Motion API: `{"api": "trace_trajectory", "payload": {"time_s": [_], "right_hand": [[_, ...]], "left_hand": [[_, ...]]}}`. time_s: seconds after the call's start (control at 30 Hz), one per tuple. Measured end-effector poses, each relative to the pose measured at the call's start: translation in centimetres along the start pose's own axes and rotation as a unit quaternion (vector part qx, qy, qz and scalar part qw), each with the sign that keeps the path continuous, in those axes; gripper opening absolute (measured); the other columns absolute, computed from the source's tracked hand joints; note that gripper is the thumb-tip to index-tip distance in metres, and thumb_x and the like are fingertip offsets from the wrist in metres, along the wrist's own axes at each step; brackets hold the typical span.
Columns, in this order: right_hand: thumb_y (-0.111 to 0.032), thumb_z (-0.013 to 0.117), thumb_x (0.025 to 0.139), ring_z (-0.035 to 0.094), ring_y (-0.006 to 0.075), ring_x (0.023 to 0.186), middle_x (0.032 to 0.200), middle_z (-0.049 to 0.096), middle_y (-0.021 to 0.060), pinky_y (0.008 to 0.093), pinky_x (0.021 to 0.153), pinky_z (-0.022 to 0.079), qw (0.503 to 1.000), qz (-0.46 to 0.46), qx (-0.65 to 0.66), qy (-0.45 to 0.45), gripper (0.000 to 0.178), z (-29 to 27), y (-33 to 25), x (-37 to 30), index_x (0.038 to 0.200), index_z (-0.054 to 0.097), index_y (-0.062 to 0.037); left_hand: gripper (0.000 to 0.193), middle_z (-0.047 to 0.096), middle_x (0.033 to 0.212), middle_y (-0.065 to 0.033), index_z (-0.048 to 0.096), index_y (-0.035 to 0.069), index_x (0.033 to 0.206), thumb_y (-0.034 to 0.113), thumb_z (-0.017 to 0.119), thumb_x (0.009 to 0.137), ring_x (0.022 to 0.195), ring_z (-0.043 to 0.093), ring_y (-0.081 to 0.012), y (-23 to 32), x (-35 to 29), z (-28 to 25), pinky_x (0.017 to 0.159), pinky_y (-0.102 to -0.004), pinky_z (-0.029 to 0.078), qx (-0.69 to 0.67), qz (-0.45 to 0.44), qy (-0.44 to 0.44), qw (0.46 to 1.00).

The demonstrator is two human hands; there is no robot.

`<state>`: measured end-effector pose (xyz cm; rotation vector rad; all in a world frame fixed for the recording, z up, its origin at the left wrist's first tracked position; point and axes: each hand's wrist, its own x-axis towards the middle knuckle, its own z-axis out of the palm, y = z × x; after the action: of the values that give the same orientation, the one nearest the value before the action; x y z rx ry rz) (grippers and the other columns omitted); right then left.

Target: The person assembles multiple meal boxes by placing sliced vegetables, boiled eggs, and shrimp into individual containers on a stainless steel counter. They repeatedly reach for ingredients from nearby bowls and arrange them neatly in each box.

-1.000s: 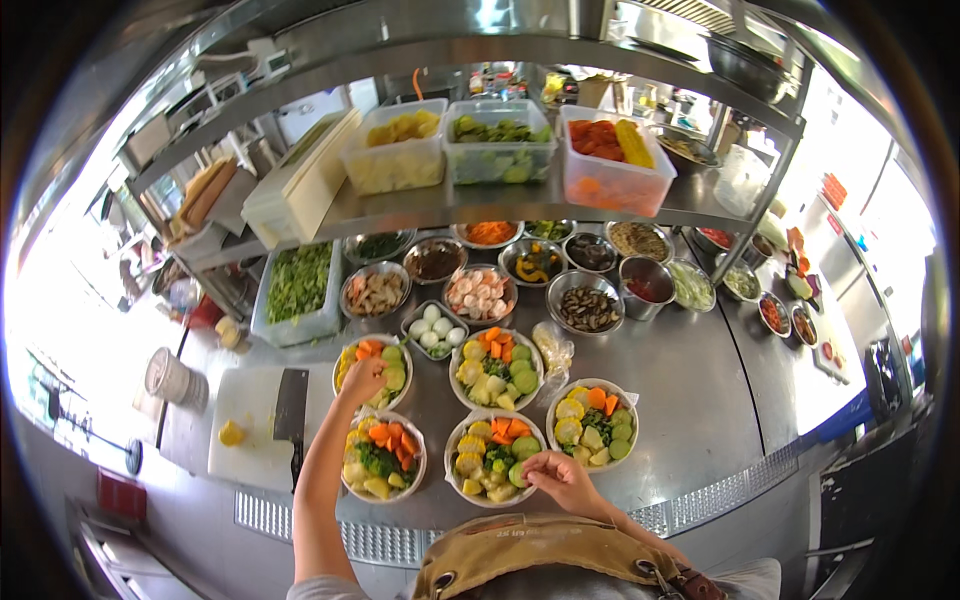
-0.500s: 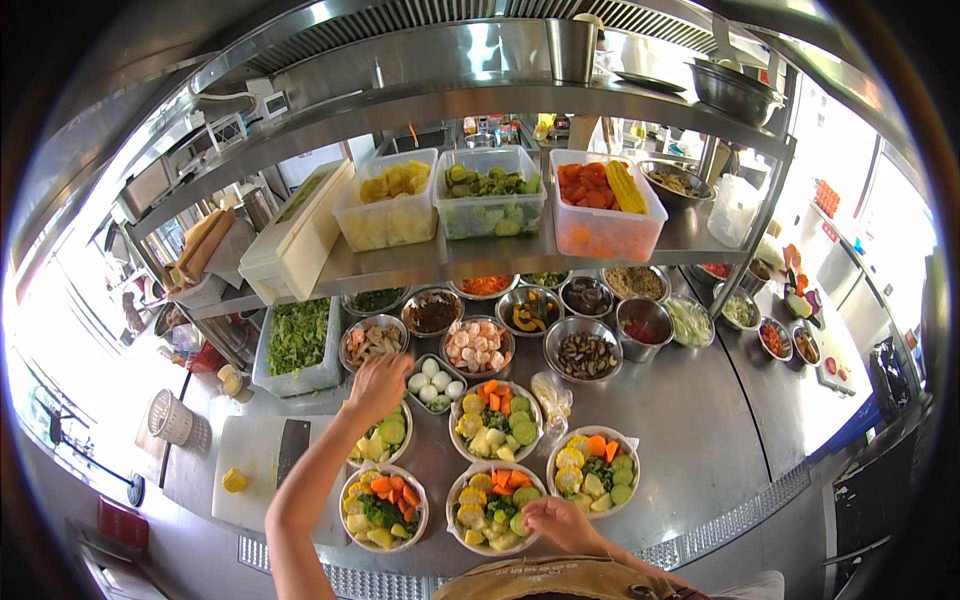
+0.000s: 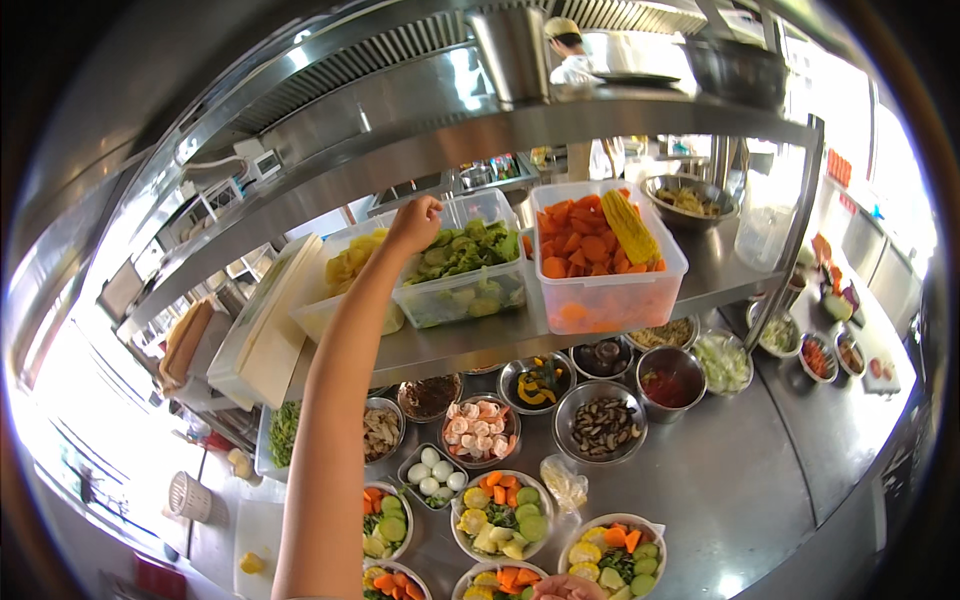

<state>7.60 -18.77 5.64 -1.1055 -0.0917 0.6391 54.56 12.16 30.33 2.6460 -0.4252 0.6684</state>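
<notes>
Left hand up at the shelf tubs; right hand low by the plated bowls.
Left hand [image 3: 415, 222] is over the back-left of the clear tub of cut green vegetables [image 3: 460, 305] on the steel shelf [image 3: 712, 268], between the potato-yellow tub [image 3: 312, 318] and the carrot tub [image 3: 612, 314]. Fingers curled, tips near each other; can't tell if they pinch anything or touch the tub. Right hand [image 3: 567, 588] is cut by the lower edge, beside the right-hand bowl [image 3: 660, 556]; finger state can't be told. Step in hand reads as a reach to the shelf tubs, judging by arm position. Next move, if into the greens, calls for clearing the tub rim and keeping the forearm off the potato-yellow tub.
</notes>
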Motion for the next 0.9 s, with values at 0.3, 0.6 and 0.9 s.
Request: {"api": "trace_trajectory", "payload": {"time_s": [0.3, 0.6, 0.9], "right_hand": [[-0.005, 0.057, 0.091, 0.06, 0.0152, 0.092, 0.098, 0.063, 0.0086, 0.0275, 0.081, 0.047, 0.994, -0.039, 0.096, 0.035, 0.021, -1.5, -2.0, 1.4, 0.112, 0.056, -0.001], [-0.002, 0.055, 0.092, 0.062, 0.0143, 0.093, 0.1, 0.062, 0.009, 0.027, 0.081, 0.047, 0.989, -0.048, 0.134, 0.052, 0.016, -1.8, 0.2, 2.0, 0.108, 0.055, 0.0015], [-0.002, 0.054, 0.092, 0.061, 0.0144, 0.093, 0.097, 0.063, 0.0094, 0.0271, 0.081, 0.047, 0.986, -0.031, 0.157, 0.04, 0.017, -2.3, -0.2, 2.4, 0.109, 0.055, 0.002]], "left_hand": [[0.061, 0.056, 0.123, -0.021, 0.052, 0.011, 0.128, -0.01, 0.05, 0.071, 0.115, 0.053, -0.0342, -5.6, 5.5, 5.0, 0.095, -0.0366, 0.043, 0.169, 0.035, -0.225, 0.959], [0.078, 0.041, 0.136, -0.0209, 0.044, 0.022, 0.136, -0.012, 0.05, 0.067, 0.126, 0.042, -0.0324, -8.1, 6.4, 5.6, 0.1, -0.0331, 0.04, 0.144, -0.067, -0.334, 0.929], [0.073, 0.025, 0.145, -0.0275, 0.046, 0.031, 0.134, -0.002, 0.05, 0.068, 0.125, 0.04, -0.0373, -10.3, 5.9, 6.0, 0.102, -0.0341, 0.036, 0.189, -0.065, -0.209, 0.957]]}}
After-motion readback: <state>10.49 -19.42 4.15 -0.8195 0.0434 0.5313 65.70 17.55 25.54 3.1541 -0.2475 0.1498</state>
